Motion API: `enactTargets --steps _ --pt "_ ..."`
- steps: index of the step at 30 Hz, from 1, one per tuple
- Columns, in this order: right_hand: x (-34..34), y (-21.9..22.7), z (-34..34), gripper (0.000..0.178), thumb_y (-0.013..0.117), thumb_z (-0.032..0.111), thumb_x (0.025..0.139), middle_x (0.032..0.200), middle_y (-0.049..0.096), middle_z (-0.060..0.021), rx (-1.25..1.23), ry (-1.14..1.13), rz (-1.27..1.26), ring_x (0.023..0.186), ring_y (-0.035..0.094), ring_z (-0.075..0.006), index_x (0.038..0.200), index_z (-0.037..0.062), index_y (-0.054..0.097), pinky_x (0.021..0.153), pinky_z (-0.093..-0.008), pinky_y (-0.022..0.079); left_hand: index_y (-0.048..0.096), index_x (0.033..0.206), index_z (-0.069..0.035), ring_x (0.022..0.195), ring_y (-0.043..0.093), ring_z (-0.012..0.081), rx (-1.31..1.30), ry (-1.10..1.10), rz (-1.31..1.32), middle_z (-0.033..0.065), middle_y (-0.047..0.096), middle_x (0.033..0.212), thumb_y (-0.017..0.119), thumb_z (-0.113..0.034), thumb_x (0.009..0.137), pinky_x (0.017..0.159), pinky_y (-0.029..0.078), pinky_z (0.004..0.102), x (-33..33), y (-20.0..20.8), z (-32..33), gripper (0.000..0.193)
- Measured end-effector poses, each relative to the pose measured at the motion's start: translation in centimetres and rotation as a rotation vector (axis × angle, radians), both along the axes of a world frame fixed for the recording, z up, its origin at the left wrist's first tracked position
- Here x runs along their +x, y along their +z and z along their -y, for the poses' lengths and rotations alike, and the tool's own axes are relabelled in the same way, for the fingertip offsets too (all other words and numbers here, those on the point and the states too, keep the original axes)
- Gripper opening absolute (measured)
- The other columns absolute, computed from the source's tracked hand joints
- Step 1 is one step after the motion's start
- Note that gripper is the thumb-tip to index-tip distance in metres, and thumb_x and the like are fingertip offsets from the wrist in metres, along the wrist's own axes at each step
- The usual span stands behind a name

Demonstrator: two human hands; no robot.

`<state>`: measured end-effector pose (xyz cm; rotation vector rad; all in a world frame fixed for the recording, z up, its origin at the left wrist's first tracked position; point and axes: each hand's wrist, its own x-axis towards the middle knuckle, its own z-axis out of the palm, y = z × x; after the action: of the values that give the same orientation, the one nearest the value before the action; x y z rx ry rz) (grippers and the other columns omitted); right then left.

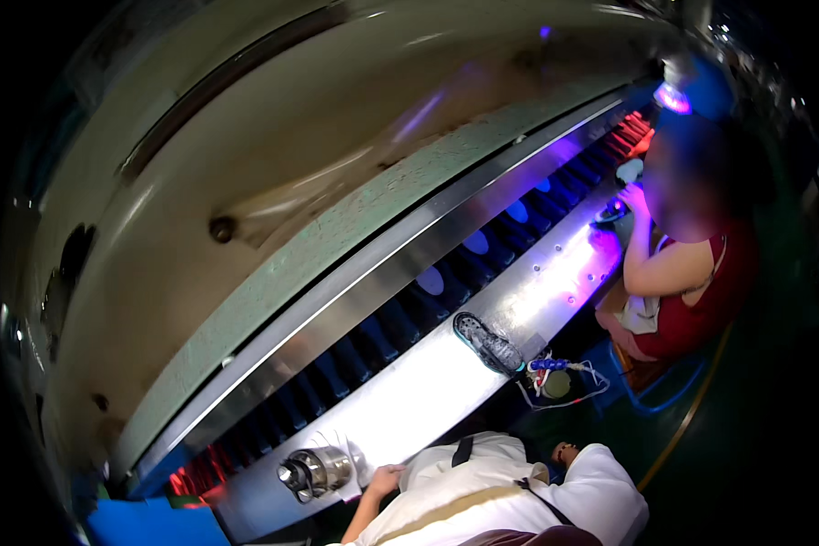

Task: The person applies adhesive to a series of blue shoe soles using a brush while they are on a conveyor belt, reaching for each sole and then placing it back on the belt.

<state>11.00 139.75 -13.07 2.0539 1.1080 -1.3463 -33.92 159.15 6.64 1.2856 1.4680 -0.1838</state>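
Note:
My left hand point(387, 479) is at the near edge of a pale metal ledge point(409, 400), against my white top. Its fingers look closed; whatever they hold, if anything, is hidden. To its left lies a shiny metal flask-like object point(323, 470) with a dark handle. My right hand point(565, 452) is low beside my body, partly behind the white sleeve. Its fingers seem curled in dim light, and I cannot make out anything in them. Farther along the ledge rests a black clog-type shoe point(487, 343) with holes and a teal edge, apart from both hands.
Beyond the ledge runs a dark slatted conveyor point(364, 346) under a long machine cover point(273, 182). A blue coiled tube point(548, 364) and a small jar point(556, 385) hang by the near edge. At right, a seated co-worker point(701, 282) handles something under a purple lamp point(672, 97).

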Motion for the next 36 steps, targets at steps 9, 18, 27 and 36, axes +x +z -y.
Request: enactTargets --steps 9,18,27,36 --pt "-10.7 -0.1 3.8 0.037 0.043 0.033 0.083 0.112 0.057 -0.0109 0.056 -0.314 -0.014 0.108 0.052 -0.0254 0.104 0.0081 0.061 0.091 -0.0349 0.041 0.059 0.102 0.0 0.042 0.035 0.0052 0.136 0.061 0.423 -0.0045 0.041 0.05 0.044 -0.004 0.078 0.06 0.046 0.0229 2.8 10.5 -9.1 0.029" --pt "-16.0 -2.7 6.9 0.036 0.046 0.03 0.081 0.112 0.057 -0.0115 0.061 -0.551 0.009 0.107 0.052 -0.0256 0.104 0.0075 0.061 0.091 -0.0354 0.042 0.06 0.093 0.003 0.038 0.038 0.004 0.341 -0.168 0.556 -0.002 0.046 0.047 0.045 -0.007 0.086 0.046 0.04 0.0192 1.2 8.0 -9.5 0.02" --pt "-16.8 -3.1 2.6 0.034 0.049 0.028 0.079 0.111 0.057 -0.0121 0.081 -0.575 -0.033 0.106 0.053 -0.0258 0.103 0.0069 0.061 0.09 -0.0358 0.042 0.06 0.088 0.0 0.048 0.046 0.0105 0.521 -0.27 0.541 0.0039 0.052 0.059 0.047 -0.013 0.086 0.048 0.039 0.023 -0.4 8.2 -13.0 0.018" --pt "-17.7 -1.5 -7.6 0.033 0.051 0.026 0.077 0.111 0.057 -0.0128 0.231 -0.508 -0.114 0.105 0.053 -0.026 0.102 0.0062 0.061 0.089 -0.0363 0.043 0.06 0.081 -0.003 0.06 0.054 0.0181 0.804 -0.467 0.589 0.0098 0.058 0.07 0.049 -0.017 0.084 0.056 0.043 0.0282 -1.4 8.6 -13.8 0.019"
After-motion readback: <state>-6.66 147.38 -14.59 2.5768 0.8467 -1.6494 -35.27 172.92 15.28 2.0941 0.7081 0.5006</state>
